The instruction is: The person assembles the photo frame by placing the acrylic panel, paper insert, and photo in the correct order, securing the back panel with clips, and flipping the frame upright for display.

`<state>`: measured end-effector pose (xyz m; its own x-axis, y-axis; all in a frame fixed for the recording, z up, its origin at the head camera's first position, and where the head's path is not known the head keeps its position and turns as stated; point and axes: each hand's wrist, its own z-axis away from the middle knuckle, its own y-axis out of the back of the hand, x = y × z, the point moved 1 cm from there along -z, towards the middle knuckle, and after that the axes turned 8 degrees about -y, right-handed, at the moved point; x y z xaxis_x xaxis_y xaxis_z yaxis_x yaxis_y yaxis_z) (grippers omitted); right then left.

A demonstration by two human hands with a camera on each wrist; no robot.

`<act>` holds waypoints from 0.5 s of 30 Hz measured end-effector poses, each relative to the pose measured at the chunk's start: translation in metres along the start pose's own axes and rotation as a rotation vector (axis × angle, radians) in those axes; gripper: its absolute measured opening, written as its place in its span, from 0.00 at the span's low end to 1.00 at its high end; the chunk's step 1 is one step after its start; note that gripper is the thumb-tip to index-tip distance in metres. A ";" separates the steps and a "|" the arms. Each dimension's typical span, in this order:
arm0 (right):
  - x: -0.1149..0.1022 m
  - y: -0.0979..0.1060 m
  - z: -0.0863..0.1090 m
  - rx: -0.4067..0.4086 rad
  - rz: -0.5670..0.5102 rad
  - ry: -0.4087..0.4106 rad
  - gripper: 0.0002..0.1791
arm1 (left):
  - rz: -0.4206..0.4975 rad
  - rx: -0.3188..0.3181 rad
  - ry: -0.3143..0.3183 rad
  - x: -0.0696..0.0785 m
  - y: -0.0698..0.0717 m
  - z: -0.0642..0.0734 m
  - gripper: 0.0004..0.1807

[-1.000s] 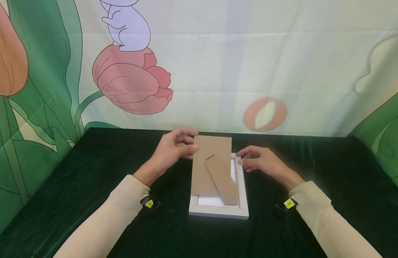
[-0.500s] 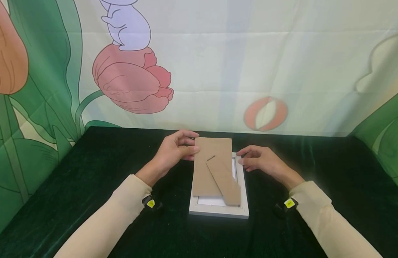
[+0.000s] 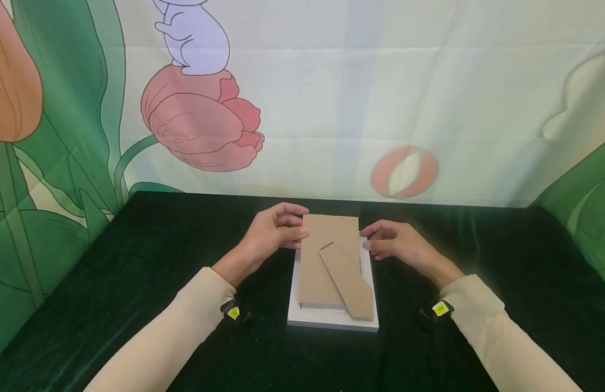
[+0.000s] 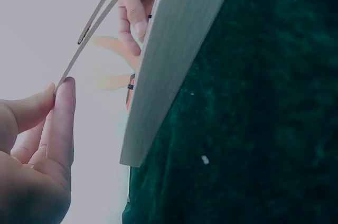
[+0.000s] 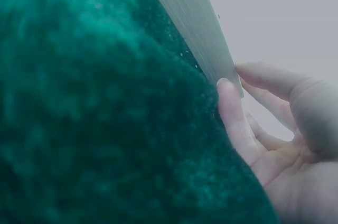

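A white picture frame (image 3: 322, 320) lies flat on a table (image 3: 263, 359) covered in dark green velvety cloth, one short side toward the person. Above it is a brown backing board (image 3: 309, 280), which, seen from the head, hides most of the frame's middle and reaches past its far end. A brown easel leg (image 3: 348, 286) sits slantwise on the board, its wide lower end over the frame's near right corner.

The left hand (image 3: 273, 234) pinches the board's left edge near the far corner between thumb and fingertips. The left wrist view shows that edge raised clear of the frame, the board tilted; whether its other end touches the frame cannot be told. Small black tabs (image 4: 131, 86) stick out along the frame's upper edge.

The right hand (image 3: 397, 243) grips the frame's right side near its far corner, thumb and fingers closed about the rim.

Both arms wear cream sleeves (image 3: 157, 318). Behind the table hangs a printed backdrop (image 3: 302, 98) with a pink flower (image 3: 199, 125) and a pale purple animal (image 3: 199, 43).
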<state>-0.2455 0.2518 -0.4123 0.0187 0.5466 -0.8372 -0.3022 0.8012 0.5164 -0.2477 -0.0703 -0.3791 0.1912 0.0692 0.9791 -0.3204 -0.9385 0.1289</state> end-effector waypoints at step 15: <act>0.002 0.000 -0.004 0.001 0.004 0.002 0.25 | -0.011 -0.013 0.020 -0.007 -0.007 0.000 0.24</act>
<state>-0.2493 0.2520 -0.4146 0.0157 0.5495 -0.8353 -0.3017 0.7991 0.5200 -0.2465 -0.0639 -0.3867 0.1763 0.0864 0.9805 -0.3302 -0.9332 0.1416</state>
